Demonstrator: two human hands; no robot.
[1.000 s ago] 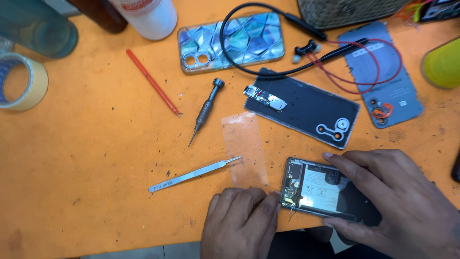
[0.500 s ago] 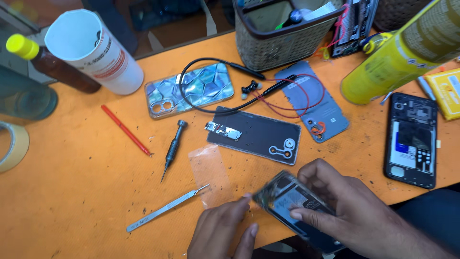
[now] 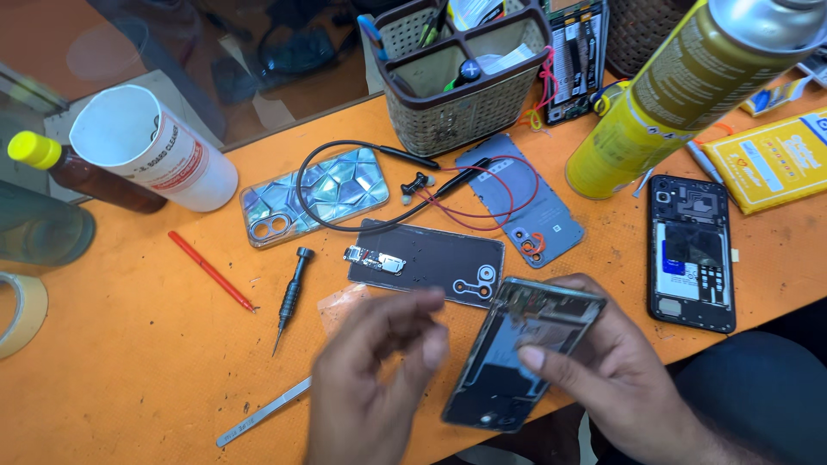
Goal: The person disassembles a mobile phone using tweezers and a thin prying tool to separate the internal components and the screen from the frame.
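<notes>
My right hand [image 3: 616,370] holds an opened phone [image 3: 521,353] tilted up off the orange table [image 3: 129,370], thumb across its inner side. My left hand [image 3: 370,379] hovers just left of it, blurred, fingers loosely curled with nothing visible in them. A dark back panel with a small circuit board [image 3: 426,263] lies just beyond the hands. Metal tweezers [image 3: 263,412] lie left of my left hand. A black screwdriver [image 3: 291,297] and a small clear film [image 3: 340,306] lie nearby.
Another opened phone [image 3: 692,252] lies at right beside a yellow spray can [image 3: 663,95] and a yellow packet [image 3: 771,159]. A tool basket [image 3: 457,77], grey back cover [image 3: 521,202], patterned case [image 3: 314,194], black cable, red stick [image 3: 211,269], white bottle [image 3: 151,151] and tape roll [image 3: 21,314] stand behind and left.
My right hand has lifted the opened phone off the table and tilted it up. My left hand has left the phone's edge and moved up. The view has shifted back and right.
</notes>
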